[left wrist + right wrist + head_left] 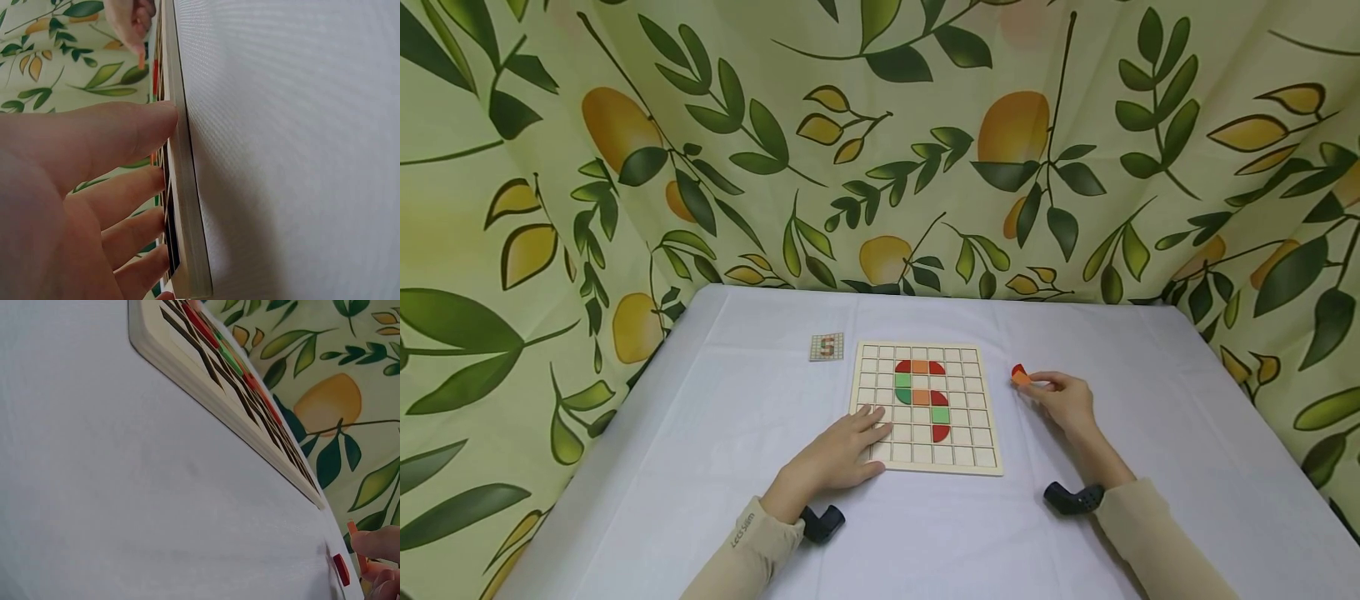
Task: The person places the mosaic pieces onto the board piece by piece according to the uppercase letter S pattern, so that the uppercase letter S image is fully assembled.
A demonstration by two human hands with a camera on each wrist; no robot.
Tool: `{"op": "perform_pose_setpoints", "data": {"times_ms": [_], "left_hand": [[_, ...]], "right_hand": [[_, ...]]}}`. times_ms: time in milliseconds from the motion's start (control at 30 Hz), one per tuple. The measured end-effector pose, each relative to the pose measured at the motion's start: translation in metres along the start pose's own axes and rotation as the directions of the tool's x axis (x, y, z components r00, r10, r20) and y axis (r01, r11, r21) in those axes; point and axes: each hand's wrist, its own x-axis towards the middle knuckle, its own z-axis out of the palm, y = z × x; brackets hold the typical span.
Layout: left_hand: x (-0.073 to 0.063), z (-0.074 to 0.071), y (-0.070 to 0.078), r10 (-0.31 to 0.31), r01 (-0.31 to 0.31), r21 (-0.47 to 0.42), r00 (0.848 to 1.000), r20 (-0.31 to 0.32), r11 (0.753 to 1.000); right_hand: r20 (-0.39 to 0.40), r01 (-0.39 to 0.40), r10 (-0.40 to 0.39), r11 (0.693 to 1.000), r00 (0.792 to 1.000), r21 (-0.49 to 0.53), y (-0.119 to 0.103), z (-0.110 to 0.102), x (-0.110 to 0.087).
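Observation:
The wooden grid board [988, 454] lies flat on the table and bears red, orange and green tiles laid in a winding line. My left hand [844, 450] rests on the board's near left corner, fingers spread over the grid and thumb at the near edge [190, 206]. Right of the board, my right hand [1066, 402] pinches a small orange tile [1021, 379] between thumb and fingertips. In the right wrist view this orange tile [357, 547] is held on edge, above the cloth. Close by it a red tile [341, 569] lies on the table.
A small picture card [827, 347] with a similar tile pattern lies left of the board's far corner. White cloth [700, 467] covers the table. A leaf-patterned curtain [880, 167] hangs behind. Each wrist carries a black device [1073, 498].

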Motion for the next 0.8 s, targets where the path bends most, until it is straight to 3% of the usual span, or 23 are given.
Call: {"op": "perform_pose_setpoints", "data": {"times_ms": [333,800], "left_hand": [[0.001,0.002,-0.001,0.007,-0.007,0.024,1.000,-0.015,1.000],[0.001,0.003,-0.002,0.004,-0.004,-0.008,0.999,-0.038,1.000]], "right_hand": [[0.058,0.060,-0.058,0.998,0.997,-0.033,-0.005,0.011,-0.015],[0.119,0.130,-0.126,0.991,0.985,-0.020,-0.011,0.026,-0.032]]}}
